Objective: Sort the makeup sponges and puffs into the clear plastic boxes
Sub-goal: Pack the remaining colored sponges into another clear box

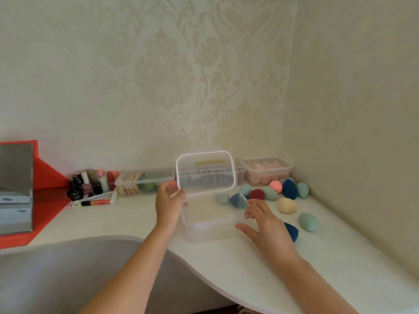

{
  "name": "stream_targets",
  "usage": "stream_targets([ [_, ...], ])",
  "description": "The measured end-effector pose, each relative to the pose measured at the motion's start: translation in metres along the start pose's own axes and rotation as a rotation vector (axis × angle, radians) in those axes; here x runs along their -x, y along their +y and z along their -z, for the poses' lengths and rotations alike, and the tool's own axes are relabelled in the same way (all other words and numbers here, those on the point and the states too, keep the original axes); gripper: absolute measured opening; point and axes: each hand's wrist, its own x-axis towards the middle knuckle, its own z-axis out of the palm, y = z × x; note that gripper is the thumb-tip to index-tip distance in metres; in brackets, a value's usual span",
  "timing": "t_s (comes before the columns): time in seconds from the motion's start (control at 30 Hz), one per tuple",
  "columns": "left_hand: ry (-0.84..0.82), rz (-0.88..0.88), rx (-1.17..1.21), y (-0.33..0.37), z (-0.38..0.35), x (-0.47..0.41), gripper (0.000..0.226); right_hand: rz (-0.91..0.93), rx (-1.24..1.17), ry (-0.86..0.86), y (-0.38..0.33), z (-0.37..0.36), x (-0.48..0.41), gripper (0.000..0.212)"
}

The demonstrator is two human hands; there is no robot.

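Head cam: left hand (169, 201) pinches lid (206, 172) upright over box (204, 230), right hand (267, 225) relaxed beside it; back box (284, 171) holds pink sponges (258, 166); bottle labels (87, 186) unreadable.

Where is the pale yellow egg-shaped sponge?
The pale yellow sponge lies on the white table at the head view's right, beyond the right hand, near a teal sponge.

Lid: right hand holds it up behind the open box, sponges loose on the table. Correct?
No. The left hand holds the lid; the right hand is at the box. The head view shows it. The rest stands: lid up behind the open box, sponges loose on the table.
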Motion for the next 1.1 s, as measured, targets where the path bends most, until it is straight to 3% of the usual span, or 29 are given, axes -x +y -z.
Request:
stream_targets([
  [0.1, -0.103, 0.024, 0.09, -0.013, 0.002, 0.022, 0.037, -0.008, 0.012, 0.031, 0.0, -0.001, 0.001, 0.026],
  [0.2, -0.141, 0.111, 0.12, -0.021, 0.004, 0.034, 0.037, -0.049, 0.049, 0.063, 0.0, 0.0, 0.002, 0.043],
  [0.33, -0.108, 0.079, 0.078, -0.02, 0.006, 0.036, 0.034, -0.283, 0.289, 0.129, 0.007, 0.005, 0.001, 0.059],
  [0.43, -0.11, 0.047, 0.029, -0.021, 0.009, 0.034, 0.03, -0.448, 0.459, 0.04, 0.007, 0.006, 0.002, 0.05],
  [0.53, -0.156, 0.023, -0.008, -0.018, 0.014, 0.029, 0.03, -0.489, 0.36, -0.052, 0.009, 0.003, 0.003, 0.053],
  [0.67, -0.133, -0.019, 0.011, -0.017, 0.017, 0.027, 0.02, -0.455, 0.097, 0.018, 0.012, 0.005, 0.001, 0.044],
  [0.87, -0.134, -0.022, 0.036, -0.016, 0.015, 0.031, 0.011, -0.196, -0.315, 0.339, 0.0, 0.028, -0.011, 0.019],
  [1.0, -0.145, -0.001, 0.063, -0.015, 0.014, 0.033, 0.012, -0.018, -0.498, 0.292, -0.019, 0.04, -0.029, 0.028],
  [1.1, -0.142, 0.025, 0.088, -0.015, 0.015, 0.033, 0.012, 0.054, -0.541, 0.149, -0.036, 0.046, -0.049, 0.025],
])
